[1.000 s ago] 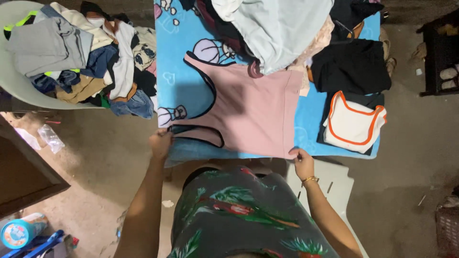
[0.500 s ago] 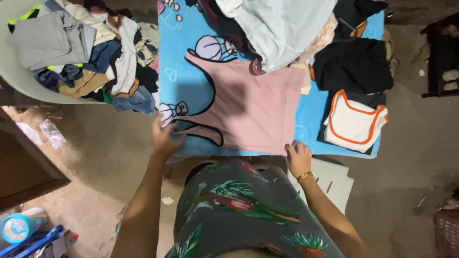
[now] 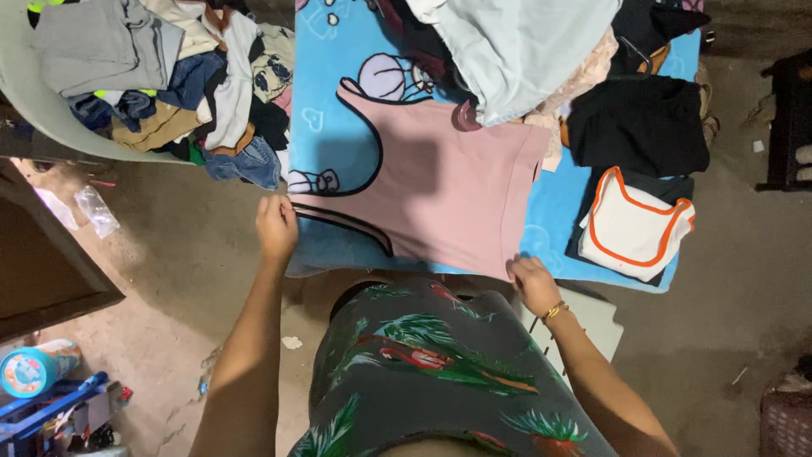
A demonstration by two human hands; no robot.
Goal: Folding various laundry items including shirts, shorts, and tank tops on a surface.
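Observation:
A pink tank top [image 3: 448, 190] with black trim lies flat on a blue cartoon-print cloth [image 3: 326, 110] covering a table. My left hand [image 3: 277, 227] pinches the near shoulder strap of the top at the table's left front edge. My right hand [image 3: 533, 283], with a gold bracelet on the wrist, grips the top's hem corner at the front edge. The top is stretched between both hands.
A pale green chair [image 3: 38, 118] at upper left holds a heap of mixed clothes. A light blue garment [image 3: 516, 46] lies behind the top. Folded black clothes [image 3: 639, 123] and a white piece with orange trim [image 3: 634, 228] sit on the right. A white stool [image 3: 584, 317] stands near my right arm.
My left hand has shifted up along the table edge, pulling the strap straight. My right hand stays on the hem corner. The view has drifted slightly.

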